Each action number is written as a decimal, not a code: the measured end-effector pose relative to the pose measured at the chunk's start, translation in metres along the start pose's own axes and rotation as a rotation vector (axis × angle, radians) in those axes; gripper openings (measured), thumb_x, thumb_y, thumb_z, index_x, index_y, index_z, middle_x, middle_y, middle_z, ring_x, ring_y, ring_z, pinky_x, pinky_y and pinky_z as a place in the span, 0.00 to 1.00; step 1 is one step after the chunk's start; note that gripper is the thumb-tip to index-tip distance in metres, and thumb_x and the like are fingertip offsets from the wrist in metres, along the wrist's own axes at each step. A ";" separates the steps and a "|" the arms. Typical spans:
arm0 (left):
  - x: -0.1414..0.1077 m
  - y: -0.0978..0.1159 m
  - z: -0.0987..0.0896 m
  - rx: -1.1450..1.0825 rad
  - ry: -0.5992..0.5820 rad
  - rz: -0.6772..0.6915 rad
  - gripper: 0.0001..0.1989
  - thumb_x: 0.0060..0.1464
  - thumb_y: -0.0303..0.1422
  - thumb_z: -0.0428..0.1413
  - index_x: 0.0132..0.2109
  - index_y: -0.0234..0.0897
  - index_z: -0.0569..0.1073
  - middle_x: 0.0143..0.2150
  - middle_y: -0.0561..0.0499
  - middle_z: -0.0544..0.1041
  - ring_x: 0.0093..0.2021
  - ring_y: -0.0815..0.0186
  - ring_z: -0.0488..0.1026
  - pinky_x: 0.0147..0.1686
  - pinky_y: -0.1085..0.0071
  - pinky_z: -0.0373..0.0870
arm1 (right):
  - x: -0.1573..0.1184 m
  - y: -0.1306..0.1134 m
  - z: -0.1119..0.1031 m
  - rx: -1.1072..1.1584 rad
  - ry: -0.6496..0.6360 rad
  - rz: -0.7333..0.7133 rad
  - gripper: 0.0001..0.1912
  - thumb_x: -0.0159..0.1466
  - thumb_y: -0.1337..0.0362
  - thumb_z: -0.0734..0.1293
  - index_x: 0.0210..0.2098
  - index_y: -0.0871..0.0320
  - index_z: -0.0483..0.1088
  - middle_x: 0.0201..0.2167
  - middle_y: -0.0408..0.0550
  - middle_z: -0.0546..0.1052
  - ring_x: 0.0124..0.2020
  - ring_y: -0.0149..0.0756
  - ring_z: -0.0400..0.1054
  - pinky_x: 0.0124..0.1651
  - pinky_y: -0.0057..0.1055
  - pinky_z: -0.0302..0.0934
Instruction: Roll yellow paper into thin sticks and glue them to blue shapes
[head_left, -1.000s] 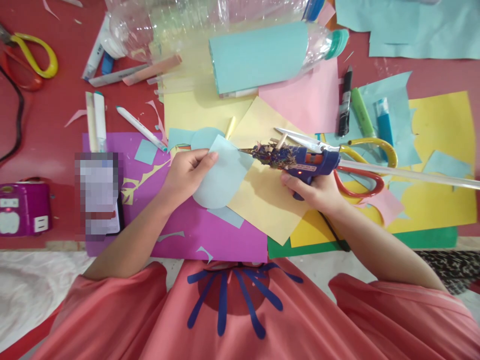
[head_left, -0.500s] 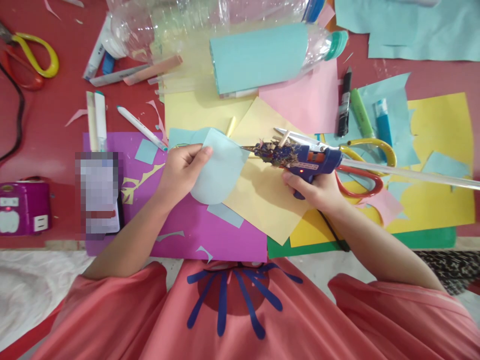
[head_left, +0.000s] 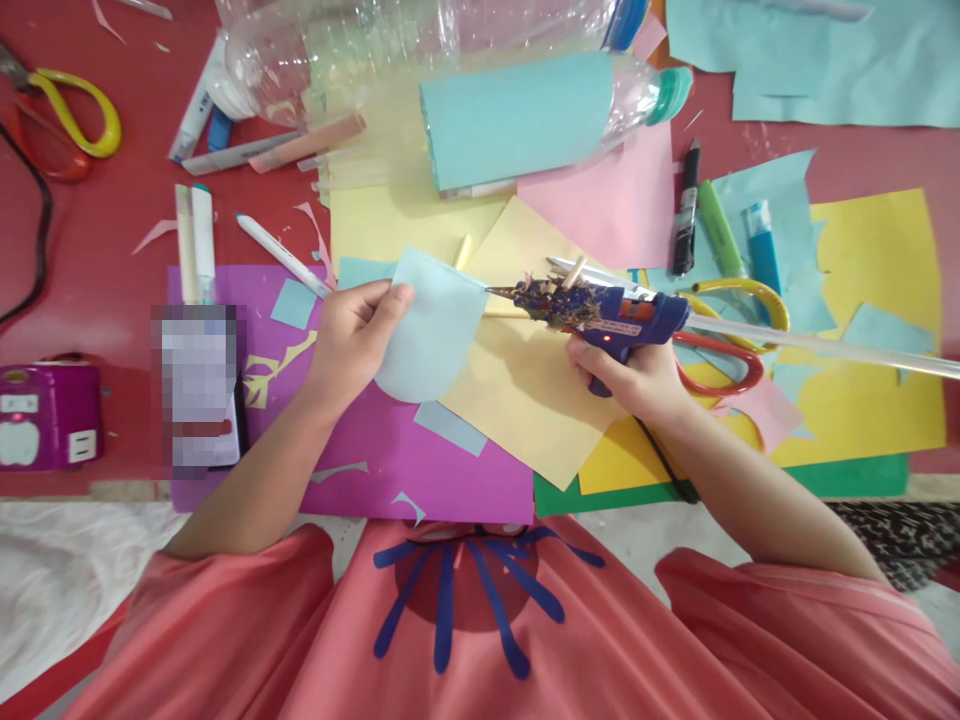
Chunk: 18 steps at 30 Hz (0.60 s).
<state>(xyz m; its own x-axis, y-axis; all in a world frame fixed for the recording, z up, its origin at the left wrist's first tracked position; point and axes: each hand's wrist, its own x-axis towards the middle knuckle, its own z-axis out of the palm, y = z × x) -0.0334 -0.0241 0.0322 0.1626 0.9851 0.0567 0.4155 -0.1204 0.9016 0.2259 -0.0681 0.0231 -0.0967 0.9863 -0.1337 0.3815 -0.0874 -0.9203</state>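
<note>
My left hand (head_left: 360,335) pinches a light blue paper cutout (head_left: 431,335) with a rounded lower edge between thumb and fingers. Wrapped round the handle of a blue hot glue gun (head_left: 619,325) is my right hand (head_left: 634,380). The gun's nozzle points left, at the upper right corner of the cutout; whether it touches is too fine to tell. Dried clumps and scraps cling to the gun's front, a small red light glows on its side, and a clear glue stick (head_left: 817,345) sticks out of its back. Scissors (head_left: 739,360) with yellow and red handles lie partly behind the gun.
Beyond my hands lies a plastic bottle (head_left: 525,120) wrapped in light blue paper, beside larger clear bottles (head_left: 375,50). Purple paper (head_left: 450,480), cream paper (head_left: 555,420) and yellow paper (head_left: 885,410) cover the near table. A phone (head_left: 201,390) and several markers (head_left: 277,250) lie left.
My left hand and the paper cutout have shifted slightly left and up. The glue gun has moved a little to the right; both hands keep their holds.
</note>
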 end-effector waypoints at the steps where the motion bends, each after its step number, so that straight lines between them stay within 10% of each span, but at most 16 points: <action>1: 0.000 -0.001 0.000 0.002 0.002 0.003 0.27 0.56 0.43 0.53 0.20 0.39 0.46 0.18 0.58 0.42 0.18 0.74 0.40 0.17 0.69 0.41 | 0.000 0.000 0.000 0.000 -0.001 0.002 0.13 0.57 0.58 0.68 0.21 0.56 0.62 0.15 0.39 0.65 0.16 0.28 0.59 0.19 0.29 0.58; 18: 0.000 -0.010 0.000 -0.082 0.067 0.077 0.30 0.56 0.47 0.54 0.19 0.38 0.46 0.17 0.58 0.42 0.18 0.73 0.39 0.17 0.68 0.40 | 0.000 -0.004 0.001 0.055 0.013 0.051 0.13 0.55 0.58 0.69 0.21 0.55 0.62 0.14 0.39 0.65 0.15 0.27 0.59 0.18 0.28 0.56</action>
<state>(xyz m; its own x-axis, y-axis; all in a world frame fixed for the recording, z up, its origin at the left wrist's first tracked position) -0.0378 -0.0228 0.0235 0.1299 0.9796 0.1531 0.3289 -0.1883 0.9254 0.2235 -0.0679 0.0259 -0.0664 0.9821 -0.1761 0.3344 -0.1444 -0.9313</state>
